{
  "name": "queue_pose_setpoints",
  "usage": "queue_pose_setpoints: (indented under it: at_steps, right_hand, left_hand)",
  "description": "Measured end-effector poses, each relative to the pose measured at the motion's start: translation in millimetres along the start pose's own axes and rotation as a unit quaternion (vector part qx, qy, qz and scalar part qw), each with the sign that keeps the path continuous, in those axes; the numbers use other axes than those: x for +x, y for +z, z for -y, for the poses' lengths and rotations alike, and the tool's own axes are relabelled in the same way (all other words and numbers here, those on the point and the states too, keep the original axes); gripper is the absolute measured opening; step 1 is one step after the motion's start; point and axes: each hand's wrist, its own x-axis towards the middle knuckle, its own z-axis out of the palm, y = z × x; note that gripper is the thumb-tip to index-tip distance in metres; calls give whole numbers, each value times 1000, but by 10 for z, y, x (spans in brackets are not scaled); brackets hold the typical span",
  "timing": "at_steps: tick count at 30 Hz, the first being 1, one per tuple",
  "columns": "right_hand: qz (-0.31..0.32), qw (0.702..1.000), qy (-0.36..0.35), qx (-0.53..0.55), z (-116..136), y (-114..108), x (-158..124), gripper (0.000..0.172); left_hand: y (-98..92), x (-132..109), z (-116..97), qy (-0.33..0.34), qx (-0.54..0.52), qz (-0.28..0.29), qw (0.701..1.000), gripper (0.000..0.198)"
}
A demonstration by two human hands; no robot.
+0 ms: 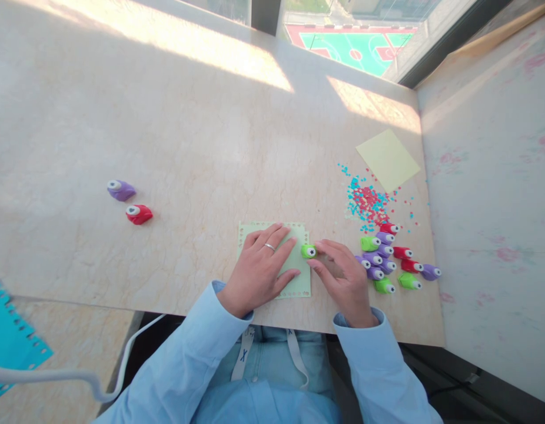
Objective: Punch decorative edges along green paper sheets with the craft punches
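Observation:
A pale green sheet of paper (299, 275) with small holes punched along its edges lies near the table's front edge. Spread flat over it is my left hand (266, 259), fingers apart, with a ring on one finger. My right hand (343, 274) pinches a small lime-green craft punch (308, 251) between thumb and fingers. The punch sits at the sheet's right edge, its white top with a dark star mark showing. The punch's slot and the paper edge in it are too small to make out.
Right of my right hand stand several purple, red and green craft punches (387, 259). Behind them lie scattered paper bits (367, 200) and a pale yellow sheet (388, 160). Far left are a purple punch (121, 190), a red punch (139, 214), blue punched paper (16, 335) and a white cable (78, 375).

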Motion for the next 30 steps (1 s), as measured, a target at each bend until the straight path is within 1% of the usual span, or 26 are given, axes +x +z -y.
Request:
queue_pose_setpoints:
  at_steps: [3, 7, 10, 13, 16, 23, 25, 27, 30]
  right_hand:
    - [-6, 998, 56, 39, 30, -39, 2, 26]
    - [-23, 987, 143, 71, 96, -78, 32, 20]
    - [2, 970, 218, 106, 126, -78, 86, 25]
    - [30, 954, 262, 146, 130, -64, 152, 32]
    - [51, 947, 274, 161, 114, -56, 205, 36]
    - [103, 941, 282, 159, 43, -92, 313, 35]
    - [130, 940, 282, 140, 38, -96, 362, 31]
    - [157, 941, 280, 112, 49, -89, 421, 24]
    - [194, 942, 269, 57, 98, -65, 517, 15]
  left_hand:
    - [4, 1, 2, 0, -4, -3, 1000, 47]
    - [2, -1, 2, 0, -4, -3, 1000, 48]
    - [-2, -2, 2, 0, -2, -1, 1000, 48]
    - [0, -1, 3, 0, -3, -4, 1000, 48]
    - [6, 1, 2, 0, -6, -6, 1000, 47]
    - [11, -2, 0, 3, -1, -4, 1000, 47]
    - [12, -5, 1, 2, 3, -3, 1000, 46]
    - [17, -5, 2, 4, 8, -5, 1000, 46]
    - [27, -3, 2, 8, 10, -7, 1000, 46]
